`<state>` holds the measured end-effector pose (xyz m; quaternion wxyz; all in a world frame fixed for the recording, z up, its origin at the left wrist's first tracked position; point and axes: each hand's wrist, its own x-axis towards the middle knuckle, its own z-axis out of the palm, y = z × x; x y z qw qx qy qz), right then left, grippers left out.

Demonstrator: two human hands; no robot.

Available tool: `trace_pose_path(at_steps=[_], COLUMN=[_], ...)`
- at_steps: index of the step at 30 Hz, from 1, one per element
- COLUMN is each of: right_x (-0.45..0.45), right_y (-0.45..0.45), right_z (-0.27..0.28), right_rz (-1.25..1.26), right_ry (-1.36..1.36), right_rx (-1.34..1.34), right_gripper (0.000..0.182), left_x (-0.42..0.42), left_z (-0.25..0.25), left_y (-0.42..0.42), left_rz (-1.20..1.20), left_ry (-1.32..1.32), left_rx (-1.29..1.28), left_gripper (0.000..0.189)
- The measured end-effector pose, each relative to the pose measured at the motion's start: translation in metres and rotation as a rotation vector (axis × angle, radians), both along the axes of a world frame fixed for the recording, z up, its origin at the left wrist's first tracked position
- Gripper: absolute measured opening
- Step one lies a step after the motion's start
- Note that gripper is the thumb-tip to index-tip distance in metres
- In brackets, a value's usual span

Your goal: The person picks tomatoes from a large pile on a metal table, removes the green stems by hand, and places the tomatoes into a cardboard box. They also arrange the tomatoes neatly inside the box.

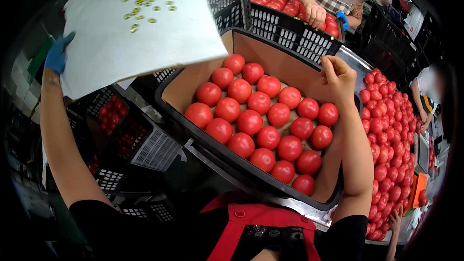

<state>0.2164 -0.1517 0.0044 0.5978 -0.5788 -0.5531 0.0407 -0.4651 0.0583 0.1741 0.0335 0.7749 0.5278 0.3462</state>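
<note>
My left hand [59,53], in a blue glove, grips the left edge of a large white sheet-covered board [108,50]. Several small yellow-green stickers [139,9] lie scattered on its upper surface. The board is held up beside and partly over the far left corner of a black plastic crate [253,185]. Inside the crate, lined with brown cardboard [279,58], red tomatoes [250,122] sit in spaced rows. My bare right hand [338,76] is raised above the crate's right side, thumb and fingertips pinched together. No object shows between them.
Across from me, a person's bare hand [315,15] reaches into another crate of tomatoes [279,3]. A large heap of tomatoes [389,134] covers the metal table at right, near an orange container [417,190]. More crates [156,148] stand lower left. A metal post [243,0] rises behind.
</note>
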Motion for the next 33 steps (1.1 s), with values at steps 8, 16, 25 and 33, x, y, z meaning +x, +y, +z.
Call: trace_pose_path(at_steps=[8, 16, 25, 33], right_x=[0.003, 0.012, 0.022, 0.02], right_y=[0.004, 0.001, 0.008, 0.004], right_z=[-0.009, -0.021, -0.027, -0.02], right_rz=[-0.026, -0.114, -0.165, -0.126], right_ry=[-0.003, -0.187, -0.133, -0.176], right_rx=[-0.095, -0.208, -0.245, -0.143], right_gripper=[0.015, 0.02, 0.025, 0.021], left_x=[-0.135, 0.029, 0.082, 0.355], left_z=[-0.151, -0.272, -0.266, -0.122], left_y=[0.104, 0.113, 0.185, -0.014], left_rz=[0.298, 0.124, 0.318, -0.116], left_ry=[-1.166, -1.62, -1.061, 0.526], left_rx=[-0.27, -0.705, -0.587, 0.651], left_gripper=[0.027, 0.054, 0.066, 0.05])
